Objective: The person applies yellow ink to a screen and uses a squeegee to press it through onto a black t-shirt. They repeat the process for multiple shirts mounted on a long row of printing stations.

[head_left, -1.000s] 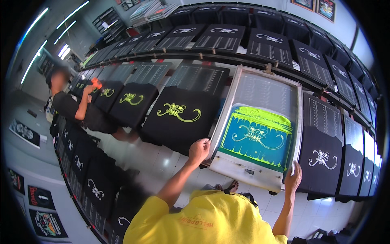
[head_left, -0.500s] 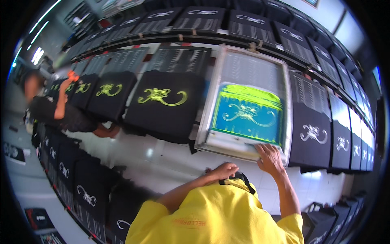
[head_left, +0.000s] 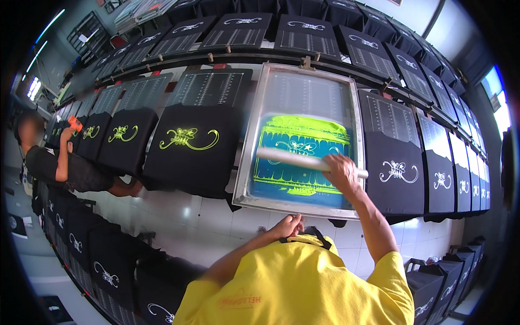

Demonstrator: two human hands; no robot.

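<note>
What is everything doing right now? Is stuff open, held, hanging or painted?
Right hand: closed around the squeegee
Squeegee: held crosswise over the screen frame
Left hand: fingers curled, off the frame; whether holding anything, unclear
Screen frame: lowered, lying flat
Green ink: spread in bands
Left-side shirt: draped, patterned yellow-green
Right-side shirt: draped, patterned white
Orange tool: held up

The right hand [head_left: 342,170] grips, forearm [head_left: 375,221] angled toward eleven o'clock, while the left hand [head_left: 287,226] curls loosely, forearm [head_left: 236,258] toward two o'clock.
</note>
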